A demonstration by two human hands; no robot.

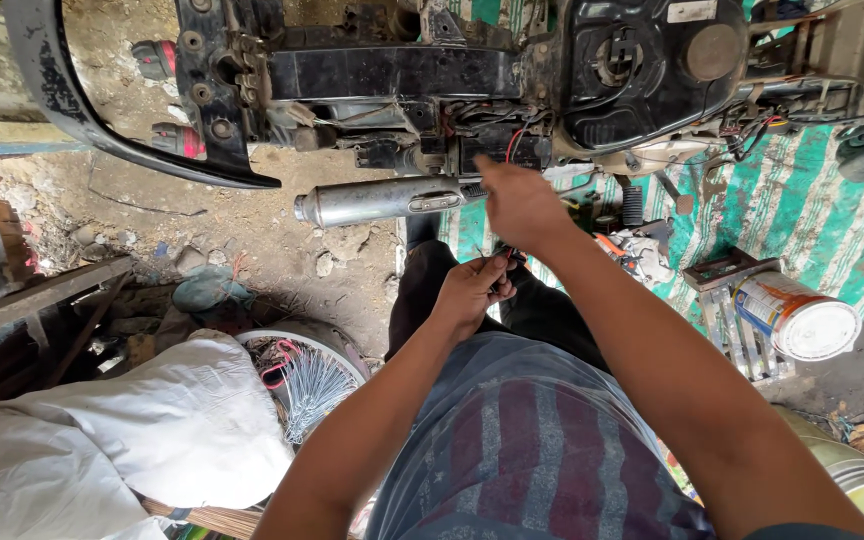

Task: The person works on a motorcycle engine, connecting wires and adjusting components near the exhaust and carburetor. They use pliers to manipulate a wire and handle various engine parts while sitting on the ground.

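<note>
In the head view, the person sits very close to a stripped black motorcycle frame (392, 75), so both arms can reach its wiring without stretching.

The right hand (520, 205) is raised toward the bundle of red and black wires (512, 140) under the frame, beside the black fuel tank (642, 70). Its fingers point into the bundle, but the back of the hand covers them, so I cannot tell if this grip is closed on a wire or only touches it.

The left hand (472, 290) stays lower, over the lap in dark trousers. Its grip is closed, thumb against fingers, on a small thin dark piece (507, 262), maybe a wire end or a small tool; it is too small to say which. It is held near the body, probably to keep it steady and ready.

The long silver metal exhaust pipe (382, 200) runs just below the frame, to the left of the right hand.

On the green and white striped cloth (802, 200), which likely keeps parts off the dirt, a round tin can with a white lid (797, 315) lies on its side near the right arm. On the left, a bunch of thin metal spokes (312, 385) rests against a white sack (152, 430), well apart from both hands.
</note>
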